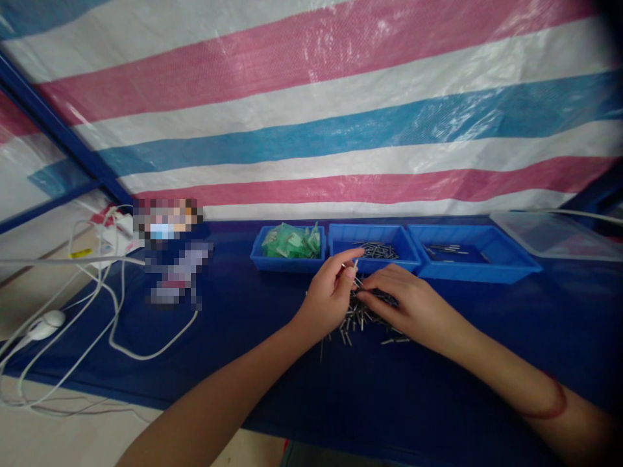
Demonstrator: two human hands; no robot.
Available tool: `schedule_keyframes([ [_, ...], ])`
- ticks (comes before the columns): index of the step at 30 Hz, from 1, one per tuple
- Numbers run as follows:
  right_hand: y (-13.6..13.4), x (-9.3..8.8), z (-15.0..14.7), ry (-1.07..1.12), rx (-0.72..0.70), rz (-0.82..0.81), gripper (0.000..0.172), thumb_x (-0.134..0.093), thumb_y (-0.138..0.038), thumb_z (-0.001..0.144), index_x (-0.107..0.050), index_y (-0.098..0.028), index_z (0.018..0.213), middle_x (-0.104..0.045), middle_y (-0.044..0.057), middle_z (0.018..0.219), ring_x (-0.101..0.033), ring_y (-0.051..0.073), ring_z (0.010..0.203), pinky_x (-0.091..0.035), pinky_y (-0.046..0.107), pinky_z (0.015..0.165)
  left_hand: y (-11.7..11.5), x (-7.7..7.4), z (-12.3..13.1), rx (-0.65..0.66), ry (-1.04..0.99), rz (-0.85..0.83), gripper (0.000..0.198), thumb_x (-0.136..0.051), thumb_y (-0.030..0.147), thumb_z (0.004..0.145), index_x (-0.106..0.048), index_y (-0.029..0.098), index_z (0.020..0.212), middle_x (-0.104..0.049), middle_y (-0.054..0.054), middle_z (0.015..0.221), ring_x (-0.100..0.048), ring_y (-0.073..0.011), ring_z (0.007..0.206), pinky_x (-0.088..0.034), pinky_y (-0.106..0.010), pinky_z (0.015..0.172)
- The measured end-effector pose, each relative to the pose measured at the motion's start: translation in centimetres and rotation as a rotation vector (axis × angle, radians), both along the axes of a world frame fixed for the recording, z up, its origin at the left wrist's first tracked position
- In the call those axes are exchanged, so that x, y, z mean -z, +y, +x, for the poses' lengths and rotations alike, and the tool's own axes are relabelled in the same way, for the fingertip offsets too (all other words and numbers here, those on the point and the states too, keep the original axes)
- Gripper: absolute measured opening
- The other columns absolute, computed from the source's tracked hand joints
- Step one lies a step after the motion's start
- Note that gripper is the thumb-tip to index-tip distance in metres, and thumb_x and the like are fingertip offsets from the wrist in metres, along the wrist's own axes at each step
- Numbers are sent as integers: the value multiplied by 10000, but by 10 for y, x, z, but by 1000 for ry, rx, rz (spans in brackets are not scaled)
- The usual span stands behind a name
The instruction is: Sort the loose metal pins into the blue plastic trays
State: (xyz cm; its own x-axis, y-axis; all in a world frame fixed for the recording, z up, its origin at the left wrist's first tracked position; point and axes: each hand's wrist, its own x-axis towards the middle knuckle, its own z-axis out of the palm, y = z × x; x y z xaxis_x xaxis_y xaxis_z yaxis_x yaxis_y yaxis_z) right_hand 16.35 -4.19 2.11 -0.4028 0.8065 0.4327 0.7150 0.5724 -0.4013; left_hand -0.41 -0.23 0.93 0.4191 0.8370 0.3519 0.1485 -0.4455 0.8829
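My left hand (329, 295) is closed on a few thin metal rivets (356, 266), which stick up between thumb and forefinger. Close on its right, my right hand (402, 295) has thumb and fingers drawn together at a metal piece; its fingertips are small and partly hidden, so what they hold is unclear. Under both hands a loose pile of the same slim, pin-like rivets (357, 318) lies on the blue table. Just behind, a blue bin (413, 258) contains many more such pieces, partly covered by my left fingers.
Left of it stands a blue bin (287, 264) of green packets (292, 241). A third blue bin (487, 272) on the right has a few thin pieces. A clear plastic lid (549, 237) lies at far right. White cables (117, 311) tangle at left; a striped sheet (311, 130) hangs behind.
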Motion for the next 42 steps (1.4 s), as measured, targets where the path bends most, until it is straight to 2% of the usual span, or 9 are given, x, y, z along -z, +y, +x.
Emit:
schedule_keyframes([
  [6,3,-6,9,65,19,-50,148,-527,-273,880,-640,-221,801,-670,20,773,-599,178,739,-460,338,717,-4,4,-1,-32,43,96,323,-380,306,967,-547,186,1216,-589,-82,1041,-577,-156,842,-518,-321,807],
  [11,3,-19,25,182,48,-185,134,-555,-268,842,-603,-221,726,-603,-16,687,-548,140,644,-434,276,612,-4,-3,-6,-87,109,218,314,-369,268,973,-549,188,1217,-588,-77,1015,-568,-167,898,-484,-317,852],
  [15,2,-22,34,243,101,-210,128,-565,-251,819,-564,-215,696,-552,-22,672,-511,133,622,-408,266,579,-3,-3,-10,-1,376,394,326,-357,195,970,-564,161,1219,-580,-83,1033,-558,-169,941,-453,-308,861],
  [18,2,-21,36,248,98,-231,115,-568,-245,813,-561,-212,703,-552,-17,683,-510,132,625,-409,266,579,-6,-1,-12,36,676,519,300,-422,193,950,-593,229,1194,-610,-47,1027,-554,-180,904,-428,-325,794],
  [21,2,-21,34,201,75,-238,117,-564,-238,817,-569,-209,704,-557,-14,676,-515,126,623,-407,266,587,-11,-4,-12,16,819,574,267,-456,224,937,-622,262,1143,-627,-25,1061,-547,-193,909,-394,-335,758],
  [27,2,-21,30,83,5,-169,83,-569,-202,811,-580,-205,728,-549,-18,671,-512,109,610,-399,260,585,-17,-16,-11,-50,724,538,419,-508,255,864,-522,200,1279,-625,-49,1127,-548,-211,922,-385,-347,764],
  [31,2,-19,28,87,-43,-184,85,-560,-236,844,-614,-206,786,-568,-10,704,-528,110,634,-412,260,601,-17,-16,-9,25,661,516,283,-433,318,938,-607,201,1129,-671,-23,1022,-570,-186,882,-372,-329,741],
  [34,1,-20,27,145,-33,-203,113,-577,-299,853,-637,-211,816,-586,-3,719,-536,116,641,-412,262,590,-16,-14,-8,26,610,471,275,-396,311,969,-638,199,1037,-681,-24,964,-585,-168,853,-372,-310,738],
  [42,0,-15,14,463,64,-285,200,-591,-396,850,-645,-204,834,-629,27,783,-546,139,681,-424,276,601,-16,-13,-5,7,376,255,215,-497,309,923,-650,168,975,-644,-38,849,-589,-156,805,-425,-252,710],
])
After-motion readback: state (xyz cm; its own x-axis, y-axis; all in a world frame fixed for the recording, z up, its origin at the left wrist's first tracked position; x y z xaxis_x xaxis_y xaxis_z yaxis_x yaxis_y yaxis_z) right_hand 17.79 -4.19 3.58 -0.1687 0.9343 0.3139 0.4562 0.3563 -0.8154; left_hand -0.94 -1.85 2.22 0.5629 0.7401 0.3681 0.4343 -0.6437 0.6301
